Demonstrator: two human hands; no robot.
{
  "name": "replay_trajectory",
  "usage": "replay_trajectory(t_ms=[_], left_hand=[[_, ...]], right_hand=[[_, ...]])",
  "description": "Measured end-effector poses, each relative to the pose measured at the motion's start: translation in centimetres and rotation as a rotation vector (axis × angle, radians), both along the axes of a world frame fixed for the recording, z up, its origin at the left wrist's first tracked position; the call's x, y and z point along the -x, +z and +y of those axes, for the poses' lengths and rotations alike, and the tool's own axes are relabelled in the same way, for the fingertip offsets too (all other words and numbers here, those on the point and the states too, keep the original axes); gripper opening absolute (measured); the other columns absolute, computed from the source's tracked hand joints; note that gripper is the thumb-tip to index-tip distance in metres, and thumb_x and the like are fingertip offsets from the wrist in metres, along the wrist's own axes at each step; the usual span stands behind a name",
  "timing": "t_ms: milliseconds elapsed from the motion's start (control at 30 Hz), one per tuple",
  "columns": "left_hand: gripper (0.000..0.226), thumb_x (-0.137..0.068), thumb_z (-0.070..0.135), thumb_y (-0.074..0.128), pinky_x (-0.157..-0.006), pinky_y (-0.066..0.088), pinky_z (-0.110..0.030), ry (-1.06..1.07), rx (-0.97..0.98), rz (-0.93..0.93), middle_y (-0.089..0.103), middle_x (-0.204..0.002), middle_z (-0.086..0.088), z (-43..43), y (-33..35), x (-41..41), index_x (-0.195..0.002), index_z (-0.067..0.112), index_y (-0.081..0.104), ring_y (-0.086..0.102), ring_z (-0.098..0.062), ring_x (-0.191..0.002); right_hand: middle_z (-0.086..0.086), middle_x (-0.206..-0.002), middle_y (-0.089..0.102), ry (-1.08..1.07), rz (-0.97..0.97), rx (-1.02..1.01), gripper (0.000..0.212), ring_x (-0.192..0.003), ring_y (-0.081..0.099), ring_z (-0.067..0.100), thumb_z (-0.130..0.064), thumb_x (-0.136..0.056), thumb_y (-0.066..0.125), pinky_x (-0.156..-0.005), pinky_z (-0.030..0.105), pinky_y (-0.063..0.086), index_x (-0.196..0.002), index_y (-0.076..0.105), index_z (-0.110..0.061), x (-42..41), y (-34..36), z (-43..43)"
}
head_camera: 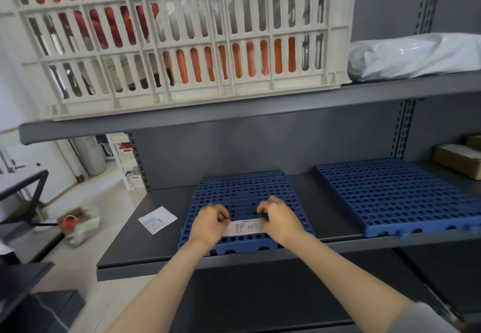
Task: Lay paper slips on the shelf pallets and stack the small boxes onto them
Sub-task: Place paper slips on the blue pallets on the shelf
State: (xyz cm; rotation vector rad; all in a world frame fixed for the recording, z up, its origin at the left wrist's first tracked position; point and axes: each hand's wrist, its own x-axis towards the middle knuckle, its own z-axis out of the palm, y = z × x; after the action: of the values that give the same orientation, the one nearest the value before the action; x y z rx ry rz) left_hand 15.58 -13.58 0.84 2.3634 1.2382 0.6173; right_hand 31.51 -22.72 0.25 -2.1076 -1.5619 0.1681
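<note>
Pinched slip [244,227] by its ends, left hand [210,222] and right hand [278,219], at pallet [242,189] front. Noted second slip [157,219] on shelf [135,241] beside.

Print on paper slip [244,227] illegible

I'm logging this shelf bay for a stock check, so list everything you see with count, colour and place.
Pallets: two, blue, side by side on the dark grey middle shelf.
Printed slip: one, white, front of the left pallet.
Loose slip: one, white, on that shelf left of the pallets.
Crate: one, off-white, upper shelf, red and orange contents inside.
Plastic parcel: one, pale grey, upper shelf, right of the crate.
Cardboard boxes: two visible, brown, middle shelf, far right.
Bags: count unclear, mixed colours, floor at left.
Left hand: pinches the printed slip's left end.
Right hand: pinches its right end.
</note>
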Motion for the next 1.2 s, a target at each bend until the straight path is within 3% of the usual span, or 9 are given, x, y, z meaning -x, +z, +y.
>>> replay_trajectory(t_ms=[133, 300, 500, 600, 733, 933, 1067, 1133, 1200], left_hand=[[0.006, -0.088, 0.012, 0.062, -0.074, 0.044, -0.021, 0.003, -0.005, -0.042, 0.063, -0.083, 0.001, 0.7, 1.0, 0.9, -0.091, 0.015, 0.067, 0.06, -0.016, -0.082], [0.014, -0.088, 0.011, 0.062, -0.077, 0.042, -0.018, 0.022, -0.01, -0.095, 0.064, -0.086, -0.003, 1.7, 3.3, 4.6, -0.101, 0.007, 0.067, 0.057, -0.015, -0.081], [0.017, -0.085, -0.005, 0.056, -0.059, 0.038, -0.013, 0.176, 0.043, -0.118, 0.061, -0.08, -0.008, 5.2, 5.1, 12.3, -0.083, 0.012, 0.059, 0.057, -0.022, -0.079], [0.02, -0.084, -0.008, 0.055, -0.053, 0.039, -0.012, 0.239, 0.047, -0.096, 0.061, -0.077, -0.008, 7.6, 4.9, 15.5, -0.08, 0.011, 0.059, 0.056, -0.022, -0.074], [0.015, -0.087, 0.006, 0.058, -0.068, 0.041, -0.022, 0.283, 0.015, -0.009, 0.063, -0.089, -0.004, 9.7, 4.1, 18.4, -0.1, 0.009, 0.063, 0.058, -0.019, -0.08], [0.014, -0.086, 0.007, 0.058, -0.069, 0.044, -0.022, 0.286, 0.055, -0.007, 0.063, -0.092, -0.005, 12.3, 3.0, 19.0, -0.096, 0.016, 0.061, 0.059, -0.019, -0.082], [0.011, -0.086, 0.008, 0.058, -0.065, 0.039, -0.019, 0.278, 0.048, 0.009, 0.062, -0.093, -0.002, 14.3, 2.1, 17.7, -0.092, 0.018, 0.059, 0.054, -0.014, -0.081], [0.012, -0.086, 0.007, 0.058, -0.059, 0.037, -0.015, 0.274, 0.069, 0.011, 0.059, -0.092, 0.0, 15.4, 1.6, 16.8, -0.089, 0.019, 0.057, 0.053, -0.013, -0.082], [0.014, -0.085, 0.007, 0.058, -0.063, 0.037, -0.015, 0.265, 0.098, 0.031, 0.061, -0.097, -0.002, 16.2, 0.9, 16.0, -0.094, 0.017, 0.06, 0.052, -0.013, -0.084]], right_hand=[[0.004, -0.132, 0.048, 0.018, -0.012, -0.042, 0.029, -0.126, 0.047, 0.02, -0.017, -0.096, 0.051, -0.1, 0.034, 0.045, -0.124, 0.055, -0.014, 0.4, 1.7, 0.1], [0.009, -0.141, 0.046, 0.063, -0.003, -0.065, 0.031, -0.131, 0.044, 0.021, -0.019, -0.097, 0.05, -0.102, 0.032, 0.043, -0.128, 0.053, -0.016, 1.8, 4.2, 1.3], [0.006, -0.118, 0.058, 0.104, -0.016, -0.112, 0.025, -0.106, 0.056, 0.02, -0.017, -0.096, 0.051, -0.089, 0.033, 0.049, -0.12, 0.058, -0.013, 5.1, 6.5, 4.6], [0.005, -0.114, 0.059, 0.147, -0.007, -0.111, 0.025, -0.103, 0.057, 0.02, -0.018, -0.095, 0.051, -0.088, 0.032, 0.049, -0.118, 0.059, -0.013, 7.7, 6.5, 7.1], [0.004, -0.111, 0.063, 0.18, 0.0, -0.032, 0.022, -0.102, 0.06, 0.021, -0.021, -0.094, 0.054, -0.082, 0.029, 0.046, -0.111, 0.062, -0.012, 11.2, 5.4, 10.9], [0.006, -0.111, 0.063, 0.144, -0.014, 0.089, 0.024, -0.101, 0.06, 0.023, -0.024, -0.09, 0.055, -0.074, 0.029, 0.041, -0.106, 0.062, -0.008, 14.9, 3.3, 15.4], [0.008, -0.121, 0.057, 0.109, -0.065, 0.191, 0.031, -0.112, 0.054, 0.025, -0.03, -0.089, 0.054, -0.093, 0.034, 0.04, -0.111, 0.059, -0.009, 16.0, 2.0, 17.6], [0.008, -0.124, 0.055, 0.083, -0.1, 0.249, 0.028, -0.116, 0.052, 0.025, -0.032, -0.087, 0.055, -0.101, 0.037, 0.037, -0.106, 0.059, -0.01, 16.1, 1.3, 18.5], [0.009, -0.128, 0.054, 0.066, -0.153, 0.305, 0.027, -0.121, 0.048, 0.026, -0.036, -0.086, 0.056, -0.106, 0.04, 0.031, -0.097, 0.058, -0.013, 16.2, 0.9, 19.2]])
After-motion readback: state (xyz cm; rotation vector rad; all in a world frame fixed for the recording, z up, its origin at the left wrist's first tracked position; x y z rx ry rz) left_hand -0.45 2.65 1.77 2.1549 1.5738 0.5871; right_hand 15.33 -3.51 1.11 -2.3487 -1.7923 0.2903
